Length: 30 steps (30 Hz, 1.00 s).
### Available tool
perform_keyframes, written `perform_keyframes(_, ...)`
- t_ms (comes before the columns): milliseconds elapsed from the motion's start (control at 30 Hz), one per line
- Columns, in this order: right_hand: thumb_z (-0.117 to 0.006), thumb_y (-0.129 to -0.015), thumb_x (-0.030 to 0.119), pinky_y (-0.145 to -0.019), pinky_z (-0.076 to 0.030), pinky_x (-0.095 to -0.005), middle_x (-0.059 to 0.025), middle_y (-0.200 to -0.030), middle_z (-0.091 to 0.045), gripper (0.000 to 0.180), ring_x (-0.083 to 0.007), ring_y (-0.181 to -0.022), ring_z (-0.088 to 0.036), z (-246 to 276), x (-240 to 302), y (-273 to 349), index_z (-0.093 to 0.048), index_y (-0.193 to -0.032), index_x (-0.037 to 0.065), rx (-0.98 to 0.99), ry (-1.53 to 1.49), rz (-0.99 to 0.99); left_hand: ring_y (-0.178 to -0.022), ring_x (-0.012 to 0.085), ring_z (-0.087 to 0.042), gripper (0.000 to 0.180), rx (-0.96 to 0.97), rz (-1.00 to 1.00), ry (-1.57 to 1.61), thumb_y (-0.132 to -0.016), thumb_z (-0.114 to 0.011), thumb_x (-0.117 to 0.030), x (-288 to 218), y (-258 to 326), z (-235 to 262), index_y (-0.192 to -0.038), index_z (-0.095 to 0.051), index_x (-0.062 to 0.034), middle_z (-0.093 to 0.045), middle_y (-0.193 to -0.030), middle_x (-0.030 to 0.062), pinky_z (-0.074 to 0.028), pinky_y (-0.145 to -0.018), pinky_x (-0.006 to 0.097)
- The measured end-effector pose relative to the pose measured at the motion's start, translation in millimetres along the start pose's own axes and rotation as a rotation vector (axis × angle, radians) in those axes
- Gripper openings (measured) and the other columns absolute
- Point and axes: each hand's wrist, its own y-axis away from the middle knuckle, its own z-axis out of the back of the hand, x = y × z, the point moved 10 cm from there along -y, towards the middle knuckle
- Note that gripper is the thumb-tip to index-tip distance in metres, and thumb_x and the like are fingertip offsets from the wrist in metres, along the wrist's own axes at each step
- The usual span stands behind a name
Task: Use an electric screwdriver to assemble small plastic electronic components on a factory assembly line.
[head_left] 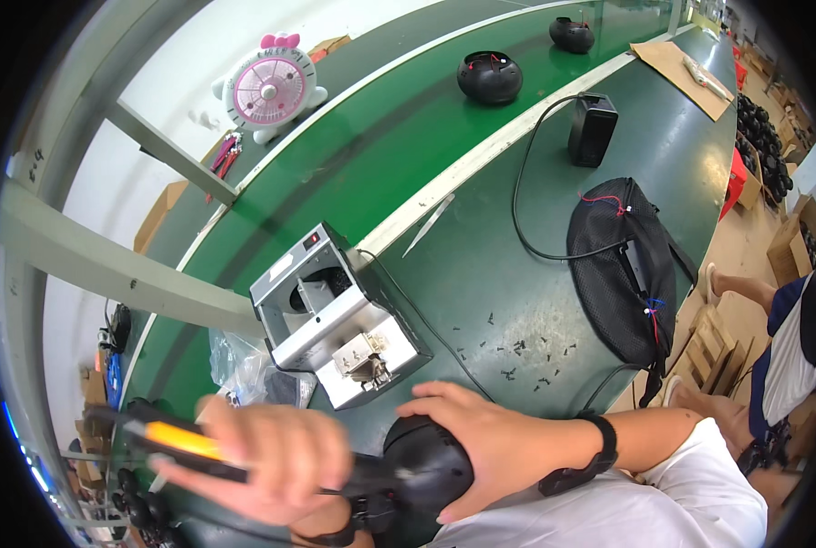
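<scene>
Shell (426,470) gripped by right hand (485,438), driver (184,447) clenched in left hand (275,461), just below grey box (335,320).

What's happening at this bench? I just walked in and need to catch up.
A person steadies a rounded black housing with the right hand while the left hand grips a yellow-and-black power screwdriver. A grey screw feeder and loose screws sit on the green bench. More black housings rest on the conveyor behind.
</scene>
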Motion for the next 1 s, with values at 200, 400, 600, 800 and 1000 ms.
perform_keyframes(200,-0.087,-0.069,0.029,-0.112,-0.039,-0.0501,-0.0253,-0.15,-0.035,0.092,-0.0452,-0.138,-0.038,21,20,10,-0.043,-0.145,0.004,-0.083,0.162,0.117,-0.047,0.009,-0.042,0.083,-0.212,-0.157,-0.583,-0.079,-0.052,-0.089,-39,-33,22,-0.1,-0.055,-0.0094,-0.05,-0.061,-0.004,-0.035,-0.054,0.026)
perform_keyframes(400,-0.091,-0.064,0.031,-0.109,-0.042,-0.0482,-0.0229,-0.142,-0.043,0.091,-0.0428,-0.131,-0.046,25,21,13,-0.048,-0.139,0.004,-0.2,0.192,0.119,-0.045,0.0123,-0.041,0.094,-0.506,0.116,-0.661,-0.083,-0.026,-0.094,33,-21,77,-0.099,-0.058,-0.0066,-0.044,-0.055,-0.0027,-0.039,-0.047,0.029)
perform_keyframes(600,-0.091,-0.064,0.029,-0.106,-0.043,-0.0474,-0.0212,-0.14,-0.044,0.085,-0.041,-0.129,-0.048,33,15,20,-0.05,-0.134,0.005,-0.249,0.131,0.145,-0.042,0.0085,-0.038,0.077,-0.452,0.119,-0.435,-0.094,-0.035,-0.081,-4,-8,39,-0.11,-0.055,-0.0083,-0.042,-0.057,-0.0055,-0.036,-0.043,0.029)
perform_keyframes(800,-0.091,-0.063,0.028,-0.107,-0.042,-0.0476,-0.0215,-0.14,-0.044,0.083,-0.0413,-0.13,-0.046,27,12,10,-0.051,-0.133,0.006,-0.179,0.111,0.118,-0.05,0.0103,-0.047,0.059,-0.13,0.147,-0.19,-0.104,-0.036,-0.063,-14,-12,3,-0.118,-0.049,-0.0072,-0.048,-0.067,-0.0032,-0.042,-0.052,0.033)
perform_keyframes(1000,-0.09,-0.063,0.026,-0.107,-0.042,-0.0478,-0.0217,-0.139,-0.045,0.08,-0.0412,-0.131,-0.046,26,19,7,-0.053,-0.13,0.005,-0.169,0.125,0.135,-0.038,0.0099,-0.035,0.075,-0.3,0.227,-0.236,-0.095,-0.031,-0.081,31,-3,14,-0.1,-0.055,-0.0092,-0.039,-0.052,-0.0057,-0.031,-0.038,0.031)
